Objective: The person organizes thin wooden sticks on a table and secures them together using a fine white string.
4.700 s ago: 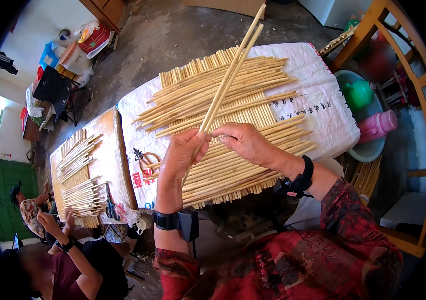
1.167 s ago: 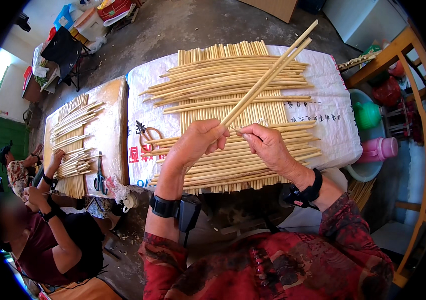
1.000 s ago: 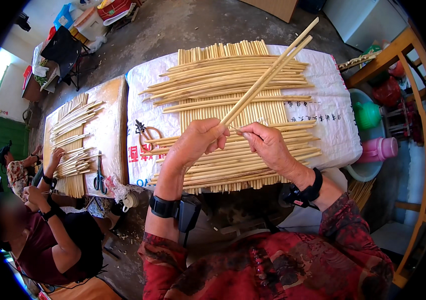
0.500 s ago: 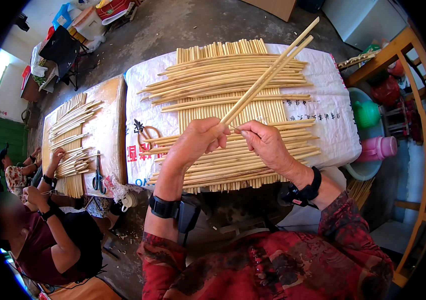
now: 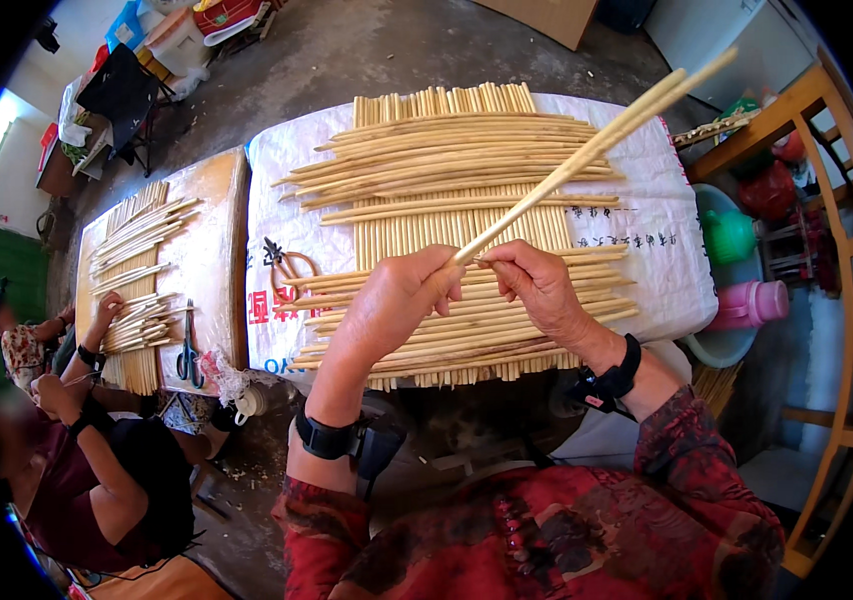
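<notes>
Two long pale peeled rods (image 5: 587, 155) slant up and to the right from my left hand (image 5: 397, 300), whose fingers are wrapped round their lower ends. Right beside those ends, my right hand (image 5: 537, 285) is closed in a pinch. Whatever lies between its thumb and forefinger is too small to make out. Beneath both hands, a row of upright rods (image 5: 427, 235) is crossed by bundles of longer rods (image 5: 467, 150) on a white printed sheet (image 5: 662, 200). A pair of scissors with brown loop handles (image 5: 294, 278) rests left of my left hand, partly under rod ends.
At left, a second table (image 5: 212, 230) bears similar rods and dark blue scissors (image 5: 189, 360); a co-worker (image 5: 97, 450) sits there, hands raised. To the right are a pale blue basin (image 5: 712, 345) with a pink container (image 5: 752, 303), and a wooden frame (image 5: 837, 240).
The two rods have swung to the right and lower, and now nearly overlap. My left hand has turned slightly with them; my right hand remains pinched close by.
</notes>
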Demonstrator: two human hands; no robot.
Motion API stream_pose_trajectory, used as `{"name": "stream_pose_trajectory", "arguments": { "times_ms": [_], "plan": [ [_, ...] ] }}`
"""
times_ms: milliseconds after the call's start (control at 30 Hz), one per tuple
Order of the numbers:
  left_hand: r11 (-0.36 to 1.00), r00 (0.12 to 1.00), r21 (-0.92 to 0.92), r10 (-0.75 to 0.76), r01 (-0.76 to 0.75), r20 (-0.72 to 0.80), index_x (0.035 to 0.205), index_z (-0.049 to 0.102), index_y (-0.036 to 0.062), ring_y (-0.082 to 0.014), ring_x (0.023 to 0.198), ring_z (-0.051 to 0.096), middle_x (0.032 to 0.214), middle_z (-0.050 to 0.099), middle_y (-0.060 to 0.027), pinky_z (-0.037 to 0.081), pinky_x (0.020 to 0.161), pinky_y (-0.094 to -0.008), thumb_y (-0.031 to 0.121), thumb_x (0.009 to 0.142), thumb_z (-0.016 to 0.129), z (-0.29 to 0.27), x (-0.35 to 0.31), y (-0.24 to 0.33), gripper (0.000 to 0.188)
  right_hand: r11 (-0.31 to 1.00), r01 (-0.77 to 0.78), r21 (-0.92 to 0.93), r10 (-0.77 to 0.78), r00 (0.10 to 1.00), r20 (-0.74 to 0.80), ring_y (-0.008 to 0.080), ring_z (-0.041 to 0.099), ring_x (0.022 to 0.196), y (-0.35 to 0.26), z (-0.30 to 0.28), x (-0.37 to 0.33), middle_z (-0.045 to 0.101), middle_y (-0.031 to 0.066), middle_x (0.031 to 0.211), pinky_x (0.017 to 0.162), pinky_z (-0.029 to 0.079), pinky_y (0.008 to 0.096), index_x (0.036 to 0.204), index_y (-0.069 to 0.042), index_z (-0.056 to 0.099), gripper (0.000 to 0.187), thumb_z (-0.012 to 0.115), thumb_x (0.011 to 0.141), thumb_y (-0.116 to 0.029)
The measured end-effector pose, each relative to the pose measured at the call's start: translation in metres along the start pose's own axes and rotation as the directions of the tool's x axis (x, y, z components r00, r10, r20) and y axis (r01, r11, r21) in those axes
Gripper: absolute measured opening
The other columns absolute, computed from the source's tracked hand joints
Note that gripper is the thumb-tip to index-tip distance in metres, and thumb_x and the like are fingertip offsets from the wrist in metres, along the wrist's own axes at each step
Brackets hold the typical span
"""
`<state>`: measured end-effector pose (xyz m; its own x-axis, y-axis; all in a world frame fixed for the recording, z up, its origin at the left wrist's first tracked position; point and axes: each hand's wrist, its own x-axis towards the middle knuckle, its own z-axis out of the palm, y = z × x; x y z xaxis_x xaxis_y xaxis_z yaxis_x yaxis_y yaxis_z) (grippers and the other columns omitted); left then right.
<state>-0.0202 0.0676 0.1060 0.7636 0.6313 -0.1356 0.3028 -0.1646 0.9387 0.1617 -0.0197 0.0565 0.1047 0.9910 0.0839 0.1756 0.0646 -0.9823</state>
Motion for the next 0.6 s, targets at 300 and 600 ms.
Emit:
{"name": "stream_pose_trajectory", "arguments": {
  "times_ms": [300, 600],
  "plan": [
    [0.917, 0.971, 0.343, 0.234, -0.204, -0.050, 0.088, 0.057, 0.0003, -0.0221, 0.064, 0.057, 0.070, 0.054, -0.0108, 0.044, 0.056, -0.0330, 0.013, 0.086, 0.056, 0.010, -0.020, 0.009, 0.013, 0.966, 0.239, -0.100, -0.232, 0.970, 0.075, 0.0144, 0.056, 0.071, 0.025, -0.012, -0.006, 0.059, 0.0062, 0.080, 0.061, 0.046, 0.0254, 0.102, -0.002, 0.059, 0.017, 0.055, 0.088, -0.011],
    [0.624, 0.807, 0.676, 0.586, -0.392, -0.072, 0.098, 0.057, -0.0007, -0.0290, 0.070, 0.058, 0.082, 0.059, -0.0121, 0.046, 0.060, -0.0377, 0.004, 0.071, 0.065, 0.027, -0.037, 0.016, 0.028, 0.675, 0.654, -0.342, -0.632, 0.751, 0.190, 0.0206, 0.049, 0.063, -0.012, -0.022, 0.003, 0.047, 0.0060, 0.069, 0.052, 0.040, 0.0304, 0.098, -0.008, 0.058, 0.022, 0.064, 0.076, -0.007]
  ]
}}
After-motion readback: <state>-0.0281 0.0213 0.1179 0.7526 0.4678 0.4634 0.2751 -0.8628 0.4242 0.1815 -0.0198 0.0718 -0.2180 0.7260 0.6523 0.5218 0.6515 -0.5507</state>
